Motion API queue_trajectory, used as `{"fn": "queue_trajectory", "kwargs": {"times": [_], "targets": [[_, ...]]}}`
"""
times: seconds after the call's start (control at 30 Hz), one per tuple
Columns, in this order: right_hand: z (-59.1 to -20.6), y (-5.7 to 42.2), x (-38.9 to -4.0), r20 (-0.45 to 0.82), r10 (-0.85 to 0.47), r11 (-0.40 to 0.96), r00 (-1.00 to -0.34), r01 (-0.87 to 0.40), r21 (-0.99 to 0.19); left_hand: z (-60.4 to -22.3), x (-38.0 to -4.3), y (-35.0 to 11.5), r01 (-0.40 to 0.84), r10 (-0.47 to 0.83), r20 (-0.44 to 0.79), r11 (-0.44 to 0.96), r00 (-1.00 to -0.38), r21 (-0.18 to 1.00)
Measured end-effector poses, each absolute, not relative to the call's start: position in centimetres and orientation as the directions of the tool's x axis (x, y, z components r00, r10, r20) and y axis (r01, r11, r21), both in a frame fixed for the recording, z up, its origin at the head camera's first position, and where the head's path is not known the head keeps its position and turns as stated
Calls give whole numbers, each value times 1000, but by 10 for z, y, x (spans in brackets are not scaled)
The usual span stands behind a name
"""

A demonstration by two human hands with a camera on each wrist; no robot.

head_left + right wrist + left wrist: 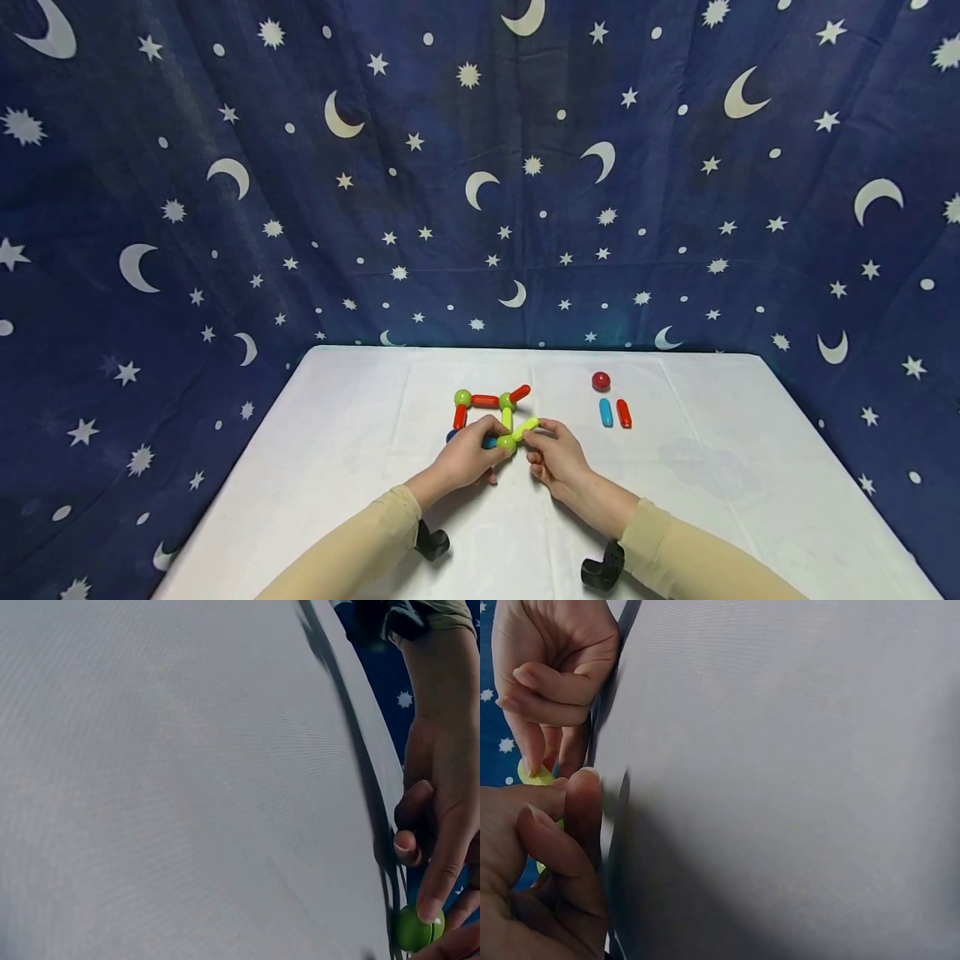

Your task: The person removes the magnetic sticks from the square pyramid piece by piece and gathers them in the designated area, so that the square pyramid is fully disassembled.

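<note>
A square of coloured rods and balls lies on the table, with a red rod (485,401) at its back and a blue rod (490,442) along its front. At the front right corner, my left hand (467,455) grips the green ball (507,444) between thumb and fingers. My right hand (561,458) pinches a yellow-green rod (527,427) whose inner end meets that ball. Another red rod (520,392) slants up from the back right green ball (507,402). The left hand mostly covers the dark blue ball (452,435). In the right wrist view, a left fingertip presses the green ball (418,928).
Right of the square lie a red ball (601,382), a light blue rod (606,412) and a red rod (624,414). A white cloth covers the table (337,433). Behind it hangs a dark blue curtain (435,283) with moons and stars.
</note>
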State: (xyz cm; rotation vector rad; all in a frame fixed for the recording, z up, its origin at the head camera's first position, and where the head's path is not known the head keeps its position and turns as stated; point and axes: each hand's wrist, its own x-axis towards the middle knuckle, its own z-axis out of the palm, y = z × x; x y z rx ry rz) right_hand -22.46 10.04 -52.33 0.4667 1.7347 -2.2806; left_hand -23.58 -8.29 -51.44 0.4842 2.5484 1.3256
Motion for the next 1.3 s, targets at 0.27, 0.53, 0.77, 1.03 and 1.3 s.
{"fn": "queue_trajectory", "kwargs": {"times": [0.27, 0.53, 0.77, 1.03, 1.3], "targets": [[-525, 99, -227, -352, 30, -194, -936, 340, -920, -512, -238, -82, 162, 379, -73, 553, -923, 817], [-525, 99, -227, -342, 22, -181, -939, 333, -925, -512, -237, -83, 191, 387, -48, 557, -921, 808], [-525, 99, -225, -344, 20, -186, -939, 334, -924, -513, -237, -82, 207, 382, -35, 572, -923, 793], [-523, 101, -226, -371, 22, -195, -928, 360, -912, -513, -238, -80, 204, 383, -41, 576, -923, 791], [-511, 120, -225, -369, 12, -158, -929, 363, -919, -512, -237, -81, 205, 384, -41, 576, -922, 792]]}}
